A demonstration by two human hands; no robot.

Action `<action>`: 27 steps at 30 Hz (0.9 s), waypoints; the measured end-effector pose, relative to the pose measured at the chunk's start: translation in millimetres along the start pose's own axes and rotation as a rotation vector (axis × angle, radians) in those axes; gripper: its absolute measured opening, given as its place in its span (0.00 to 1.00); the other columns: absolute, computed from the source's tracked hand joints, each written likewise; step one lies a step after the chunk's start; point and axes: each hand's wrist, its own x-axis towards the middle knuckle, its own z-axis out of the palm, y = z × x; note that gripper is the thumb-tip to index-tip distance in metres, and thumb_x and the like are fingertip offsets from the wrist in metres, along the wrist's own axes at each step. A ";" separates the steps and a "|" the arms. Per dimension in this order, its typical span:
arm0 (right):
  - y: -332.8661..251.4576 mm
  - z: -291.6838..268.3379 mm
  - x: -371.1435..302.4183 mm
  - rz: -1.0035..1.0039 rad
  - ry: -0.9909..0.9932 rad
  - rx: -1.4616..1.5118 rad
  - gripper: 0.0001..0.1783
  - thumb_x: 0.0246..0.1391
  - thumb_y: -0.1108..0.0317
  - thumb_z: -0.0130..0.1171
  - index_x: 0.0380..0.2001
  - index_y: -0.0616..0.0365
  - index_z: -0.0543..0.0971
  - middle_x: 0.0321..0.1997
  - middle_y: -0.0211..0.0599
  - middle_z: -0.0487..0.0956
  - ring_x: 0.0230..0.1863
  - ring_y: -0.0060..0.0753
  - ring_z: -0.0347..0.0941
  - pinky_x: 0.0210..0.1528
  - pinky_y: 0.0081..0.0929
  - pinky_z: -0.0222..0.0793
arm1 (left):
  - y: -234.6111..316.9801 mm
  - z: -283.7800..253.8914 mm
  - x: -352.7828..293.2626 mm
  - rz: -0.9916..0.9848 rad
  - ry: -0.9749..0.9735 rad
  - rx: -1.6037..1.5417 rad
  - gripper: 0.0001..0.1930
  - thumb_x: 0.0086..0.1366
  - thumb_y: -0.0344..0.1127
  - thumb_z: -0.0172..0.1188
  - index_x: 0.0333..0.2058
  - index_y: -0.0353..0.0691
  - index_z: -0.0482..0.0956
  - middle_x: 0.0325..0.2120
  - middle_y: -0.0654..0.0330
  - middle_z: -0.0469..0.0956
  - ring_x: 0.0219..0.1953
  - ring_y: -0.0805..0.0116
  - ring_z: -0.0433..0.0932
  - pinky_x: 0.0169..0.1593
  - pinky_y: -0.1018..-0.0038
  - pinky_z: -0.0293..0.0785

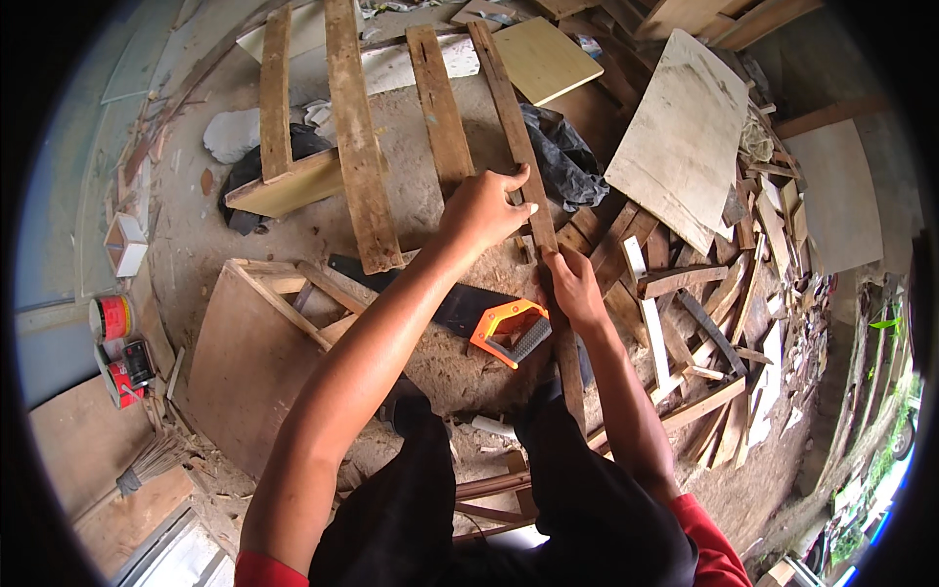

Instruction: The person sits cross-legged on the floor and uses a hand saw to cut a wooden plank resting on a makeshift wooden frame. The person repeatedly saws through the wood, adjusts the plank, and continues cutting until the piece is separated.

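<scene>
A long, narrow wooden strip (508, 108) runs from the far middle down toward my legs. My left hand (484, 210) grips it from its left side, with thumb and forefinger tips over the wood and the other fingers curled. Lower on the same strip, my right hand (575, 289) is closed around its right edge. Between my forearms lies a handsaw with an orange and dark grey handle (501, 318); its dark blade passes beneath my left forearm. Left of the strip stretch other rough planks, a shorter one (440, 108) and a wider one (357, 147).
A wooden box-like frame (259, 362) stands left of my feet. Scrap wood (704, 333) is heaped on the right, below a large pale panel (680, 137). Black plastic (562, 157) lies beyond my hands. Red cans (115, 318) and a brush of bristles (156, 460) sit far left.
</scene>
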 end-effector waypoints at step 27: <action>3.6 -7.1 1.5 -0.103 -0.070 0.124 0.21 0.72 0.59 0.44 0.52 0.68 0.73 0.35 0.40 0.83 0.28 0.26 0.78 0.33 0.24 0.75 | -3.0 4.7 2.7 -0.102 -0.016 -0.030 0.30 0.60 0.43 0.69 0.62 0.50 0.74 0.22 0.50 0.82 0.24 0.66 0.84 0.28 0.69 0.78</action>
